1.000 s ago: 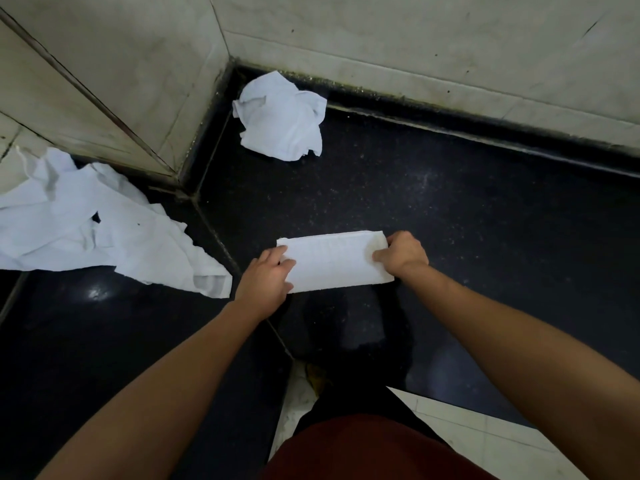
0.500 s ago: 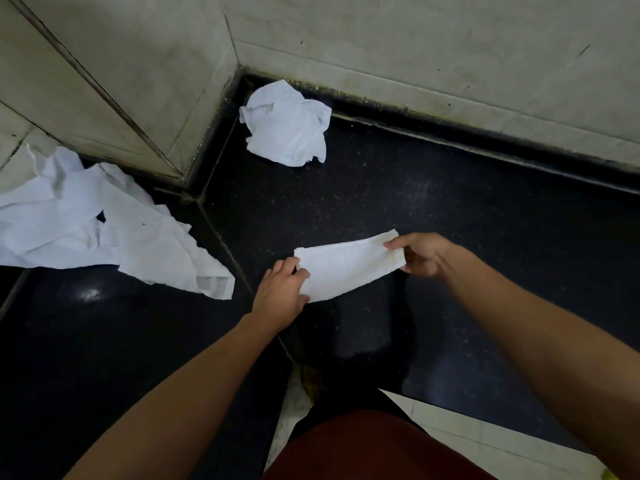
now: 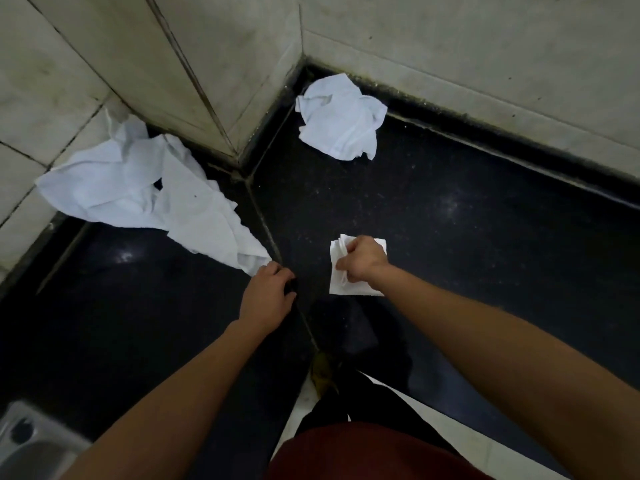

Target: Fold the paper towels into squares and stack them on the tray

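A white paper towel folded into a small square [image 3: 348, 289] lies on the black countertop [image 3: 467, 237]. My right hand [image 3: 363, 259] is on top of it with the fingers curled over its left edge, pinching the layers. My left hand [image 3: 268, 294] hovers just left of it over the counter seam, its fingers loosely curled and holding nothing. A crumpled paper towel [image 3: 341, 123] sits in the far corner by the wall. A bigger heap of unfolded towels [image 3: 149, 199] spreads at the left. A metal tray [image 3: 24, 445] shows at the bottom left corner.
Tiled walls [image 3: 450, 46] close the counter at the back and left. A seam [image 3: 277, 251] runs across the dark counter between my hands. My dark trousers and red shirt [image 3: 363, 452] fill the bottom middle, beside a pale floor strip.
The towel strip was folded in half into a square. My left hand let go of it and drew back left; my right hand now presses and grips it alone.
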`<state>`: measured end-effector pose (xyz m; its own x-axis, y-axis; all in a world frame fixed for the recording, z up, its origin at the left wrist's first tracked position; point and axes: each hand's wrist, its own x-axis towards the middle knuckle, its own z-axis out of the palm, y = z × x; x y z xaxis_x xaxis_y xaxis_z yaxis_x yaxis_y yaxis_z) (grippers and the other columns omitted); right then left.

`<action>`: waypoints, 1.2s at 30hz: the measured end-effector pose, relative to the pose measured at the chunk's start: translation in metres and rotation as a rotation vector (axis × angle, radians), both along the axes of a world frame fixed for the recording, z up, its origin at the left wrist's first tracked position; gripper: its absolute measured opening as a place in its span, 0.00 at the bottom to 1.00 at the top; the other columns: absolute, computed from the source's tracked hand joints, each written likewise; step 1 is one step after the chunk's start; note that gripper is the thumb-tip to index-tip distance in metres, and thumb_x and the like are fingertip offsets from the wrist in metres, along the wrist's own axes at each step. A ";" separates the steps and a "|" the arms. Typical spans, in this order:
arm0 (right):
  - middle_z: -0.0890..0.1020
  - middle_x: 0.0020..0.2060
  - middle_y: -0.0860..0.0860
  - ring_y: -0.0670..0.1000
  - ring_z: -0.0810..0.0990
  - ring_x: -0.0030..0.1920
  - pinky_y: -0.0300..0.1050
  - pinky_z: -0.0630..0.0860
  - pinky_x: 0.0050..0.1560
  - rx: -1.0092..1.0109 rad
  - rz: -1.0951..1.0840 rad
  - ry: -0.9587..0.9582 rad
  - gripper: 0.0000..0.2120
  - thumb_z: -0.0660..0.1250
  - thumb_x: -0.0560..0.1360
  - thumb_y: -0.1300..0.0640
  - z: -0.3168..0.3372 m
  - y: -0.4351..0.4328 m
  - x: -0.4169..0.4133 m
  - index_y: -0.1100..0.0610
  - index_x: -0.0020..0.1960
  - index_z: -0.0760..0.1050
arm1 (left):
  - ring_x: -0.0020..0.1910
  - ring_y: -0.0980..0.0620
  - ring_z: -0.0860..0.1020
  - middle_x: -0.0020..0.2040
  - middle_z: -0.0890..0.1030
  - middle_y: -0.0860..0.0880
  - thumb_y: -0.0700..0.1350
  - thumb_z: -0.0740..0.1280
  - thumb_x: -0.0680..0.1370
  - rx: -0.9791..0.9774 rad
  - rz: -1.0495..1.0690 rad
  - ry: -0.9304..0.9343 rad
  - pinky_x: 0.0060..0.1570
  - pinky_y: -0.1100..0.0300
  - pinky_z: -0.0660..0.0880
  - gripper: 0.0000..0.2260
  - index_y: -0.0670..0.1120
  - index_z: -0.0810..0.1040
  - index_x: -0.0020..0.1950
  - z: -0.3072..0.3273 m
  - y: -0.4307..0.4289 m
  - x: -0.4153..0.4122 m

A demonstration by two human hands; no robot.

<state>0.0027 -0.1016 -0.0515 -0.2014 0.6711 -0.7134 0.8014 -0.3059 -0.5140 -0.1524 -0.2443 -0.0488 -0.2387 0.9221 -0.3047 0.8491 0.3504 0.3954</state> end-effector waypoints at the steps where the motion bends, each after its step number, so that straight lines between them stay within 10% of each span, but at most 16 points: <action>1: 0.83 0.41 0.55 0.56 0.84 0.43 0.50 0.82 0.47 0.015 0.038 -0.039 0.08 0.72 0.66 0.58 -0.005 -0.002 -0.004 0.57 0.44 0.77 | 0.57 0.49 0.73 0.58 0.74 0.48 0.45 0.70 0.75 -0.003 0.016 -0.003 0.56 0.56 0.73 0.15 0.47 0.78 0.60 0.001 -0.005 -0.002; 7: 0.80 0.43 0.52 0.54 0.80 0.46 0.41 0.69 0.36 0.103 0.188 -0.115 0.20 0.77 0.66 0.48 -0.013 -0.013 -0.014 0.58 0.50 0.74 | 0.56 0.47 0.73 0.56 0.74 0.47 0.44 0.70 0.75 -0.016 0.072 -0.043 0.53 0.52 0.74 0.13 0.45 0.78 0.59 -0.002 -0.018 -0.005; 15: 0.82 0.51 0.54 0.55 0.81 0.50 0.47 0.78 0.51 0.333 0.130 -0.004 0.11 0.62 0.78 0.57 -0.004 0.005 0.033 0.56 0.59 0.78 | 0.60 0.47 0.72 0.63 0.73 0.46 0.46 0.66 0.77 0.174 -0.186 0.019 0.57 0.53 0.73 0.13 0.44 0.78 0.60 0.007 0.024 0.035; 22: 0.78 0.56 0.56 0.55 0.80 0.53 0.46 0.75 0.58 0.337 0.170 0.032 0.15 0.65 0.77 0.61 -0.011 0.011 0.064 0.59 0.62 0.77 | 0.77 0.48 0.52 0.78 0.54 0.46 0.47 0.61 0.80 -0.047 -0.396 0.124 0.71 0.51 0.59 0.20 0.45 0.67 0.71 -0.013 0.047 0.053; 28: 0.78 0.48 0.53 0.54 0.78 0.48 0.47 0.75 0.46 0.517 0.585 -0.006 0.07 0.69 0.75 0.54 -0.014 -0.029 0.101 0.57 0.49 0.80 | 0.77 0.48 0.53 0.78 0.54 0.48 0.49 0.61 0.80 -0.056 -0.402 0.089 0.71 0.51 0.59 0.22 0.47 0.65 0.73 -0.020 0.045 0.047; 36: 0.77 0.48 0.50 0.51 0.77 0.49 0.45 0.74 0.47 0.467 0.618 -0.069 0.08 0.66 0.76 0.50 -0.012 -0.025 0.112 0.53 0.50 0.79 | 0.77 0.47 0.50 0.79 0.51 0.48 0.53 0.65 0.78 -0.063 -0.426 0.136 0.72 0.50 0.58 0.21 0.49 0.69 0.70 -0.012 0.055 0.046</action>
<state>0.1150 -0.1267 -0.0632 -0.6023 0.6857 -0.4087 0.7908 0.4425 -0.4228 -0.1067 -0.1890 -0.0613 0.1166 0.9272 -0.3559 0.9656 -0.0221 0.2590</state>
